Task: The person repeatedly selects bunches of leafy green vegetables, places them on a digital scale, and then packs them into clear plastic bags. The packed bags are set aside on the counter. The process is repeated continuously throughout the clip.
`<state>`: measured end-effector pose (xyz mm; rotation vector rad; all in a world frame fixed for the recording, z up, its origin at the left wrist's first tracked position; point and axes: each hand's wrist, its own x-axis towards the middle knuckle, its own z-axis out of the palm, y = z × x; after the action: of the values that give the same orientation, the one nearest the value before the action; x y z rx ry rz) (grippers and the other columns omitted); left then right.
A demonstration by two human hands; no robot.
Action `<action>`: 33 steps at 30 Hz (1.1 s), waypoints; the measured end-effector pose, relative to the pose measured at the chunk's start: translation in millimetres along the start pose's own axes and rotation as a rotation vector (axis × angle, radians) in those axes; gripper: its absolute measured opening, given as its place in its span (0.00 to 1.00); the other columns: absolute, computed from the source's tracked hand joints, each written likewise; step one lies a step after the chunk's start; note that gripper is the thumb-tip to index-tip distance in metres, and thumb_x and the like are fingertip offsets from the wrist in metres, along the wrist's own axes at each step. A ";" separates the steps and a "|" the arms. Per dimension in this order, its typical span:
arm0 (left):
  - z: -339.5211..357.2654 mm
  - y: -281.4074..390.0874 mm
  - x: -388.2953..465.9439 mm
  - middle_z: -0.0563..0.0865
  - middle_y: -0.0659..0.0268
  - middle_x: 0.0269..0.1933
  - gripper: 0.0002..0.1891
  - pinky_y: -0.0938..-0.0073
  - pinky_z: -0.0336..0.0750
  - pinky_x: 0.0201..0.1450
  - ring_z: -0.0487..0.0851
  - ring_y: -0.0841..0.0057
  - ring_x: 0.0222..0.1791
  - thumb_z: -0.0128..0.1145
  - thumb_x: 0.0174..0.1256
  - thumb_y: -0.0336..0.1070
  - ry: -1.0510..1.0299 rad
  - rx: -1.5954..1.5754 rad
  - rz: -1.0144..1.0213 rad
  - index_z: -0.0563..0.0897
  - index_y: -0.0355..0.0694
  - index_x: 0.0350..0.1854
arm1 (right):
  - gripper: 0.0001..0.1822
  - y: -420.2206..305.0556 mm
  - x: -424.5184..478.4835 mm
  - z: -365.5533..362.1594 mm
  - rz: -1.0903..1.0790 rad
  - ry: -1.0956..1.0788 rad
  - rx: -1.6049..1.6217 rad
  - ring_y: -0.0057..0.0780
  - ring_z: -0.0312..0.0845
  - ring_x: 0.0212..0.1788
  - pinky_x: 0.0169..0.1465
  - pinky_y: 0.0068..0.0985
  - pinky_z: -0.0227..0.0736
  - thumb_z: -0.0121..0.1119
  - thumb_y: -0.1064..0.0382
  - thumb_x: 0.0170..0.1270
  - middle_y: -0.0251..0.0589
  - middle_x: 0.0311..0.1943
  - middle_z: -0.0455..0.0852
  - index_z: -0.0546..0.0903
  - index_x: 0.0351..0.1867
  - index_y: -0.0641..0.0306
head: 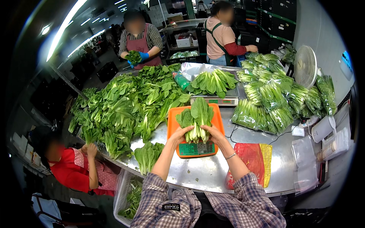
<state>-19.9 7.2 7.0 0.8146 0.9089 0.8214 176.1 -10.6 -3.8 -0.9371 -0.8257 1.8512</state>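
Observation:
My left hand (179, 135) and my right hand (213, 133) grip a bunch of leafy greens (196, 116) from both sides, its pale stems towards me. The bunch is over the tray of an orange digital scale (172, 122); whether it rests on the tray I cannot tell. Behind it, more greens (213, 82) lie on a second scale (228, 101). A large heap of loose greens (122, 105) spreads to the left, and a small bunch (147, 156) lies near my left forearm.
Bagged greens (265, 105) and a white fan (305, 67) stand right. A red and yellow bag (252, 159) lies by my right forearm, plastic bags (306, 162) farther right. A white crate (122, 196) holds leaves. One person (74, 171) works left; two others (142, 42) are across the steel table (211, 173).

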 end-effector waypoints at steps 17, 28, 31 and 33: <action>7.8 1.3 -6.2 0.79 0.62 0.53 0.26 0.68 0.78 0.49 0.79 0.71 0.51 0.62 0.60 0.39 -0.026 0.013 0.116 0.69 0.39 0.59 | 0.28 3.2 3.7 -1.9 -0.158 -0.043 0.042 0.27 0.77 0.48 0.48 0.29 0.76 0.61 0.62 0.58 0.39 0.49 0.78 0.66 0.59 0.64; 18.4 -1.7 -10.3 0.78 0.62 0.54 0.28 0.70 0.78 0.49 0.79 0.72 0.50 0.61 0.60 0.40 0.055 0.273 0.159 0.68 0.36 0.60 | 0.34 1.9 -5.3 5.2 -0.099 -0.076 0.009 0.26 0.74 0.51 0.48 0.24 0.75 0.66 0.63 0.54 0.40 0.51 0.75 0.63 0.61 0.65; 1.4 1.0 -5.1 0.78 0.62 0.54 0.27 0.70 0.78 0.48 0.79 0.72 0.50 0.60 0.60 0.40 -0.086 0.162 0.074 0.67 0.36 0.60 | 0.36 -13.1 -12.5 3.2 -0.076 -0.066 -0.185 0.28 0.73 0.52 0.51 0.26 0.74 0.67 0.63 0.53 0.41 0.53 0.75 0.62 0.62 0.65; -6.1 2.0 -6.4 0.78 0.62 0.53 0.26 0.70 0.78 0.47 0.80 0.72 0.50 0.59 0.61 0.39 -0.078 0.112 0.049 0.68 0.36 0.60 | 0.36 -13.9 -9.8 -3.8 -0.037 -0.107 -0.130 0.29 0.73 0.53 0.53 0.27 0.72 0.67 0.63 0.52 0.41 0.53 0.74 0.62 0.62 0.65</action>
<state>-28.2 4.0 8.5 0.9636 0.8743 0.7807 188.1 -13.4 8.5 -0.9020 -1.0327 1.8461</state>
